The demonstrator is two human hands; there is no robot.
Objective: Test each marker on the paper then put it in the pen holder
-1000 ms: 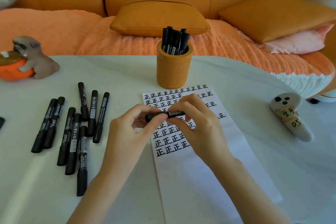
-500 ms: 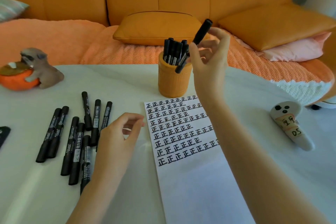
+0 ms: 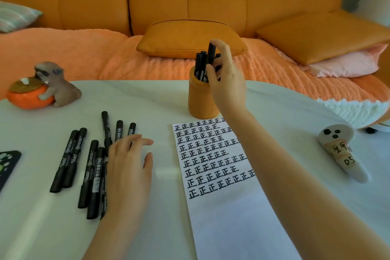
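Observation:
My right hand (image 3: 226, 78) is over the orange pen holder (image 3: 199, 101) and pinches a black marker (image 3: 211, 54) upright, its lower end down among several markers standing in the holder. A white paper (image 3: 221, 213) with rows of black written characters lies in front of the holder. My left hand (image 3: 128, 167) hovers flat with relaxed fingers over the right side of several loose black markers (image 3: 92, 171) lying on the white table; it hides parts of some.
An orange bowl with a grey animal figure (image 3: 42, 88) stands at the far left. A white ghost-shaped object (image 3: 341, 154) lies at the right. A dark phone edge (image 3: 7, 164) shows at the left border. An orange sofa with cushions is behind the table.
My right hand carried the capped marker from above the paper up to the holder and turned it upright into it. My left hand let go and moved left over the loose markers.

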